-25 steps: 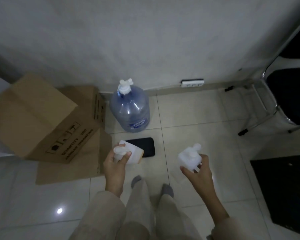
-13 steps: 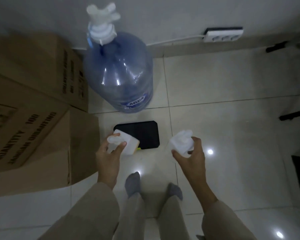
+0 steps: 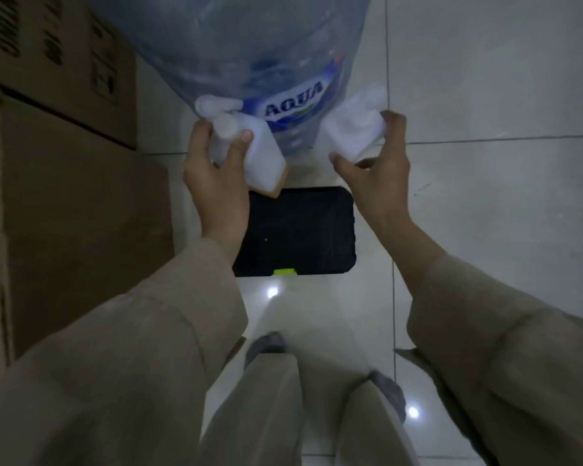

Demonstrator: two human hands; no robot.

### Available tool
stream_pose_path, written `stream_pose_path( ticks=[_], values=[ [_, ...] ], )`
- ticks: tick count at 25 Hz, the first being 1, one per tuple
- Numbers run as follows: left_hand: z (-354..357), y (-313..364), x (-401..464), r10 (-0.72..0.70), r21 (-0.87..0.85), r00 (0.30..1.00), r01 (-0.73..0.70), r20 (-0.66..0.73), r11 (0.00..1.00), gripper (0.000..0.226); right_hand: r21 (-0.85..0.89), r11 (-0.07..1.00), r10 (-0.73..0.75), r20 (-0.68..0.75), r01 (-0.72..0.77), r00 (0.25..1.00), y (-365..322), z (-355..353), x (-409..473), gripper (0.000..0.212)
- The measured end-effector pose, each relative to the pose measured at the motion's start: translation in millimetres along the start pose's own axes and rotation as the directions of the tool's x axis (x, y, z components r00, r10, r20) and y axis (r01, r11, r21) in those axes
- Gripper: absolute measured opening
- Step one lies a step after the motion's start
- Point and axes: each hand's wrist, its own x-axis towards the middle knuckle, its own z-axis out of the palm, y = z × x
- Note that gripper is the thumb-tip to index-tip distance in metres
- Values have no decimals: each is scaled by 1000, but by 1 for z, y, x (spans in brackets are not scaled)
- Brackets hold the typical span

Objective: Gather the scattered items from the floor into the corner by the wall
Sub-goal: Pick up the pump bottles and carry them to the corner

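Left hand: gripping a white bottle, fingers curled round its neck.
Right hand: pinching a white pump.
Both items: hanging just before the water jug.
Black case: lying on the floor beneath the hands, cardboard boxes at left.

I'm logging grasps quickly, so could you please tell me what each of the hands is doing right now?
Left hand: grips a white plastic bottle.
Right hand: grips a white pump dispenser.

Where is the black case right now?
The black case lies flat on the floor tiles between the person's forearms, just in front of the big water jug, with cardboard boxes to its left.
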Motion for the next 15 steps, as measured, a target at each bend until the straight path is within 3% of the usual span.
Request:
stream_pose_path(
  ticks=[3,9,12,15],
  values=[
    [-4,-10,3,11,-12,1000,-11,-19,1000,26,-21,1000,15,48,-14,999,6,18,10,52],
    [-14,-31,9,-30,-31,978,24,-204,999,47,-56,977,214,180,-207,960,11,33,-1,48],
    [-23,-40,15,-52,81,979,69,-198,994,35,-78,953,302,204,-292,931,-1,37,-7,51],
    [-34,-41,21,-175,25,978,179,-109,984,20,-32,901,431,200,-433,880,-10,40,-18,56]
  ],
)
